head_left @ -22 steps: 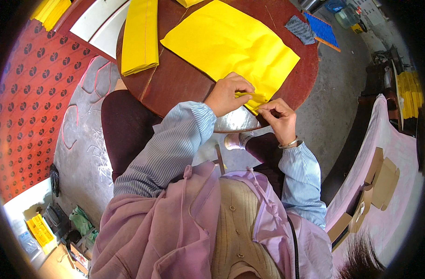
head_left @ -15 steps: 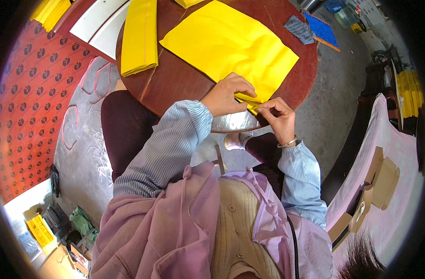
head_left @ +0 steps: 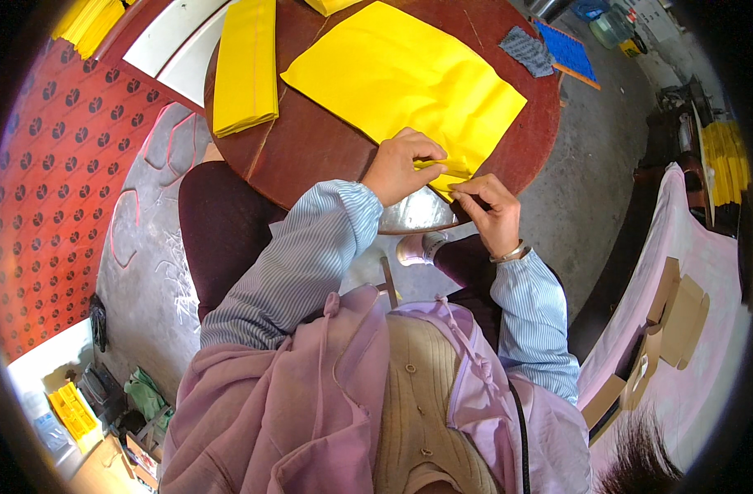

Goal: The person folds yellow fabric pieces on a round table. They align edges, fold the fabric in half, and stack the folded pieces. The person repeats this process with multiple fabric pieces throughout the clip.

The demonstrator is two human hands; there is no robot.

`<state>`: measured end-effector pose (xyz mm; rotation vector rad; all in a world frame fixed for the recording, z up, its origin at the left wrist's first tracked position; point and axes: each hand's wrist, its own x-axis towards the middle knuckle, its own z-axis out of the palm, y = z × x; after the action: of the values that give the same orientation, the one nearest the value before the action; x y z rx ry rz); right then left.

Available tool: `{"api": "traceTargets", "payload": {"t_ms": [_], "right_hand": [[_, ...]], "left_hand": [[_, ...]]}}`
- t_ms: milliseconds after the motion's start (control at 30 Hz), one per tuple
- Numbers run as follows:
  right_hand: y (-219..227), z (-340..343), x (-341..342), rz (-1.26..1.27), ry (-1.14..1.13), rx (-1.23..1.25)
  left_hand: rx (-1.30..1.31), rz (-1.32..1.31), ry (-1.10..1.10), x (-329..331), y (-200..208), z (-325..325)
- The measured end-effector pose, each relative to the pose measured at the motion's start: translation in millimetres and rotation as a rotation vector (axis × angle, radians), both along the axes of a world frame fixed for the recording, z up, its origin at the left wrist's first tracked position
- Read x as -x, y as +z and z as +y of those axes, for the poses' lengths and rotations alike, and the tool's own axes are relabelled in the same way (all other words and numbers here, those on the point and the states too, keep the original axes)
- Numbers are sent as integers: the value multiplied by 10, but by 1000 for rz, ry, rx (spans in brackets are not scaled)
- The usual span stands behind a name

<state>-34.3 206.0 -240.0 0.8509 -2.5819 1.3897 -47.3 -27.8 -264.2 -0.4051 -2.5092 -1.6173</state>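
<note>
A large yellow fabric sheet (head_left: 409,74) lies across the round red-brown table (head_left: 327,152), its near corner folded and gathered at the table's front edge. My left hand (head_left: 399,169) pinches this folded part between thumb and fingers. Just to the right, my right hand (head_left: 493,212) holds the tip of the same corner between thumb and forefinger. Both hands are closed, and the bit of fabric right under the fingertips is partly hidden. Striped sleeve covers (head_left: 298,255) run up both forearms.
A folded yellow stack (head_left: 246,70) lies at the table's left. Near the right edge are a grey cloth (head_left: 526,51) and a blue board (head_left: 567,53). Opened cardboard boxes (head_left: 681,321) sit on a pink-covered surface (head_left: 714,362) at right. A red patterned panel (head_left: 64,181) stands left.
My left fingers have drawn closer together on the fold. My right hand has shifted slightly down and left, with the corner still in its pinch.
</note>
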Motion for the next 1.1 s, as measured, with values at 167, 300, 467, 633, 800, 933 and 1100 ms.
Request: {"api": "traceTargets", "payload": {"t_ms": [167, 300, 467, 633, 800, 933, 1100], "right_hand": [[-7, -9, -14, -200, -85, 78], [-27, -15, -11, -359, -138, 146], [-91, -18, 10, -403, -168, 221], [-163, -18, 21, -340, -151, 232], [-105, -35, -16, -280, -136, 180], [-9, -45, -8, -50, -83, 67], [2, -38, -4, -78, -89, 55]], "left_hand": [[-8, -69, -26, -1, 20, -23], [-12, -43, -55, 3, 26, -53], [17, 8, -132, 15, 31, -114], [41, 37, -109, -1, 6, -59], [0, -6, 23, -1, -27, 28], [-15, -36, 9, 24, -23, 0], [-35, -114, -8, 20, 16, -11]]}}
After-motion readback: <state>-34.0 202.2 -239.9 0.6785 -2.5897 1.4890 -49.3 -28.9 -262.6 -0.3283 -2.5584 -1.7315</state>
